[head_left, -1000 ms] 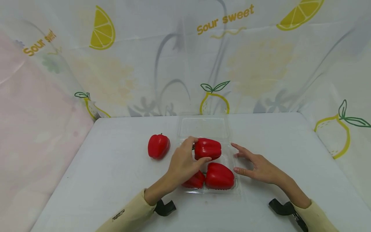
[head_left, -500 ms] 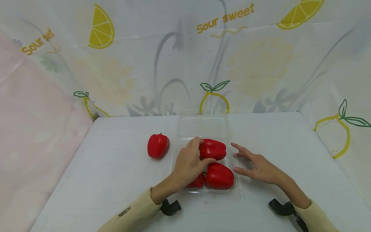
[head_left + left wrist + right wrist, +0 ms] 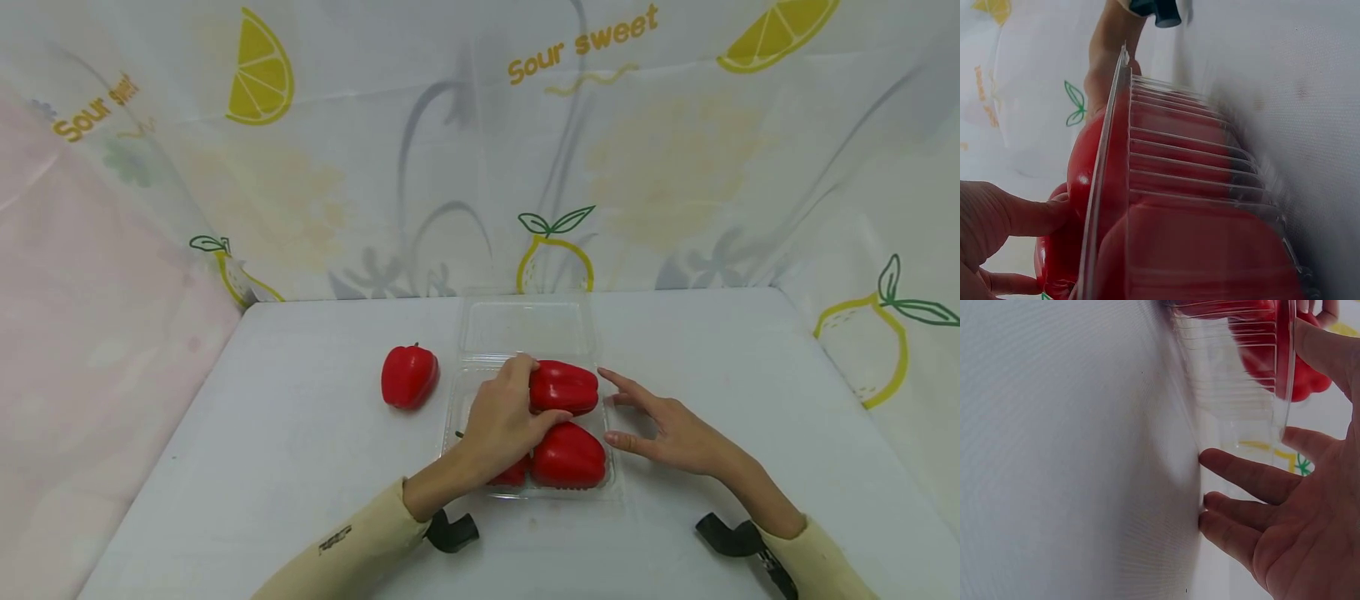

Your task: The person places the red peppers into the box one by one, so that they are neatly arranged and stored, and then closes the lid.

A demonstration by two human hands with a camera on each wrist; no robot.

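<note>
My left hand [image 3: 502, 421] grips a red bell pepper [image 3: 564, 387] by its stem end, thumb on the near side, over the back right part of a clear plastic clamshell container [image 3: 457, 400]. Two more red peppers lie in the container's front half: a right one [image 3: 570, 456] in plain sight, and a left one [image 3: 512, 475] mostly hidden under my left hand. Just right of the container, my right hand [image 3: 675, 433] has its fingers spread. In the right wrist view its thumb [image 3: 1325, 347] is at the container's rim and several fingertips touch the table.
Another red pepper [image 3: 409, 377] stands on the white table [image 3: 300, 433], left of the container. The container's lid [image 3: 527, 327] lies folded back toward the rear wall. A fabric backdrop [image 3: 480, 150] with lemon prints rises behind the table.
My left hand has carried the gripped pepper to the right across the back of the container, coming closer to my right hand's fingers. The right hand has stayed in place.
</note>
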